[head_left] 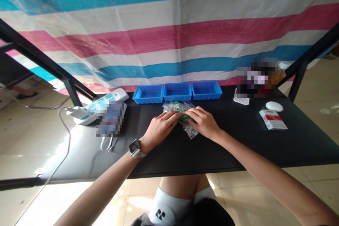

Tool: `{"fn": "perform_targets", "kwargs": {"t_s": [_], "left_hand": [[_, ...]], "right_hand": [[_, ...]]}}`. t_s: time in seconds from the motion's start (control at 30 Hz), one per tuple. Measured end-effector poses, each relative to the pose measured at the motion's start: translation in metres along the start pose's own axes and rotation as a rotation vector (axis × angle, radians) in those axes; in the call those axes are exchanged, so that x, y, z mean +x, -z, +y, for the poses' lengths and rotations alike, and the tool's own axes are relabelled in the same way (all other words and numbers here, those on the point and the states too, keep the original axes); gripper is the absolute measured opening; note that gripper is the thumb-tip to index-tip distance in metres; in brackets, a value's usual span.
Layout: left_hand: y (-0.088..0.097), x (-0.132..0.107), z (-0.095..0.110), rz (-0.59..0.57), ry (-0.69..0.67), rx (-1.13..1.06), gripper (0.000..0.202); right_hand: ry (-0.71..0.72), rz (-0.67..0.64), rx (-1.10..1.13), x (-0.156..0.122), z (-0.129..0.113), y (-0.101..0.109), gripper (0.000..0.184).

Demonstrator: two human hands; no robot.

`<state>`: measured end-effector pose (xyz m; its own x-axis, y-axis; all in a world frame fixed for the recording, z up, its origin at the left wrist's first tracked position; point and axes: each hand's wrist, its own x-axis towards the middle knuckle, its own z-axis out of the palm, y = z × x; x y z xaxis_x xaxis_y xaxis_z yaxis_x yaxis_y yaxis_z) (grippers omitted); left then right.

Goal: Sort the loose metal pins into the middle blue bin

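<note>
Both hands meet over a clear plastic bag [191, 131] with small green pieces [178, 106] and some thin metallic bits inside. My left hand [161, 128] has its fingers closed on the bag's left side. My right hand [204, 123] grips it from the right, fingertips almost touching the left ones. The bag lies on the black table [164, 159], just in front of three blue bins [177, 95] standing in a row. What exactly the green pieces are cannot be made out.
At left lie a white power strip [116, 96] with a plugged-in charger [79, 112] and a blurred-out flat object [111, 118]. At right are a red-and-white box [274, 120], a white oval case [274, 106] and a blurred-out item. A striped tarp [169, 39] hangs behind the table.
</note>
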<state>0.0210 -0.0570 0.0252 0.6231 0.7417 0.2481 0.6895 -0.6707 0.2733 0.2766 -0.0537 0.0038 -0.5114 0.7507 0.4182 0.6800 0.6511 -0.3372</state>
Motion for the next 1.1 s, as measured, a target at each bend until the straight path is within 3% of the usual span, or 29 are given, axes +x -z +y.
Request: {"fn": "perform_targets", "kwargs": {"t_s": [0.23,0.37,0.5,0.63,0.8,1.1], "left_hand": [[0.009,-0.001,0.006,0.051,0.096,-0.271,0.038],[0.006,0.0,0.003,0.164,0.238,-0.452,0.036],[0.0,0.0,-0.005,0.305,0.399,-0.596,0.035],[-0.002,-0.004,-0.011,0.343,0.517,-0.644,0.041],[0.005,-0.013,-0.017,0.343,0.604,-0.551,0.051],[0.021,-0.013,-0.012,0.284,0.563,-0.332,0.042]], "right_hand": [[-0.041,0.094,0.155,-0.003,-0.001,0.003,0.023],[-0.12,0.223,0.333,-0.004,0.005,-0.001,0.019],[-0.298,0.32,0.596,-0.004,0.01,-0.002,0.024],[-0.533,0.383,0.726,-0.008,0.016,0.001,0.035],[-0.682,0.377,0.627,-0.018,0.029,0.011,0.043],[-0.575,0.218,0.254,-0.028,0.039,0.017,0.037]]}}
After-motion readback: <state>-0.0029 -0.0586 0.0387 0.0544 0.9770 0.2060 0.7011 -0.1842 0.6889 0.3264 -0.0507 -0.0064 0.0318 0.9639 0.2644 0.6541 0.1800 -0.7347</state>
